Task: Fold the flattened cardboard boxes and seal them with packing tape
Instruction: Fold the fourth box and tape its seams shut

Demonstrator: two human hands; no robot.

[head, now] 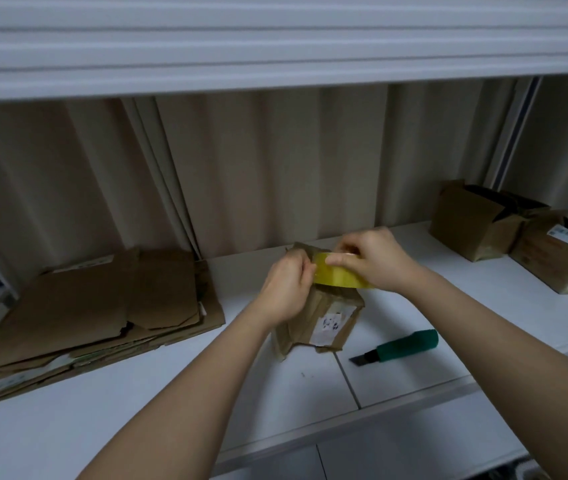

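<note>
A small folded cardboard box [324, 320] with a white label stands on the white counter [137, 393] in the middle. Just above it both hands hold a yellowish roll of packing tape [339, 276]. My right hand [372, 259] grips the roll from the right, thumb on its outer face. My left hand [286, 287] pinches at the roll's left edge, where the tape end lies; the end itself is hidden by my fingers. The box's top is partly hidden behind the hands and the roll.
A stack of flattened cardboard boxes [95, 313] lies on the counter at the left. A green-handled utility knife [400, 346] lies right of the box. Folded boxes [517, 233] stand at the back right. Beige curtains hang behind; a shelf runs overhead.
</note>
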